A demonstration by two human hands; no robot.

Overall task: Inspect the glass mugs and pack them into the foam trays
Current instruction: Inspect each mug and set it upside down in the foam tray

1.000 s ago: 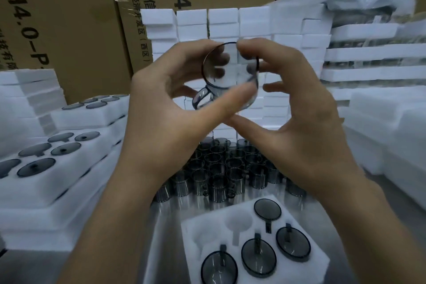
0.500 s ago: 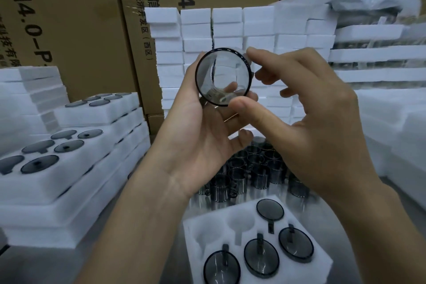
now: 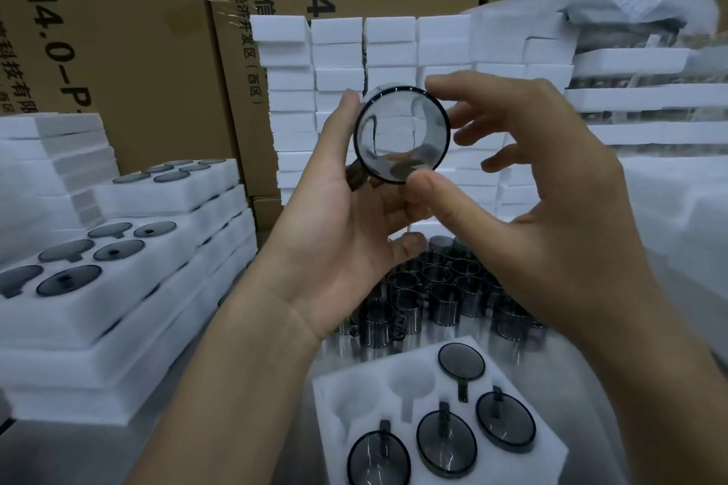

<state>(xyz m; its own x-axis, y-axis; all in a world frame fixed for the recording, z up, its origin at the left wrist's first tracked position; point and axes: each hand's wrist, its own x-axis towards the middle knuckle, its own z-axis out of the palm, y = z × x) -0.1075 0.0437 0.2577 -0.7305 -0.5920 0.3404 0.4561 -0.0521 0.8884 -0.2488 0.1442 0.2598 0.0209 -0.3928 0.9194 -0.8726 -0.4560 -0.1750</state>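
A smoky glass mug (image 3: 402, 134) is held up at chest height, one round end turned toward me, its handle low on the left. My left hand (image 3: 346, 232) cradles it from behind and below, thumb on its left side. My right hand (image 3: 551, 217) pinches its rim, thumb at the bottom edge and forefinger at the top right. Below lies a white foam tray (image 3: 335, 386) holding several mugs (image 3: 445, 441), with two empty pockets (image 3: 409, 382) at its far left. A cluster of loose mugs (image 3: 441, 287) stands on the table behind it.
Stacks of filled foam trays (image 3: 118, 307) stand at the left. A wall of foam blocks (image 3: 394, 39) and cardboard boxes (image 3: 118, 31) closes the back. More foam trays (image 3: 650, 98) are piled at the right. The metal table (image 3: 78, 457) shows at the bottom left.
The mug has been turned from tilted with its handle showing to end-on toward me. My left hand rolled palm-up under it, and my right thumb shifted to the lower rim.
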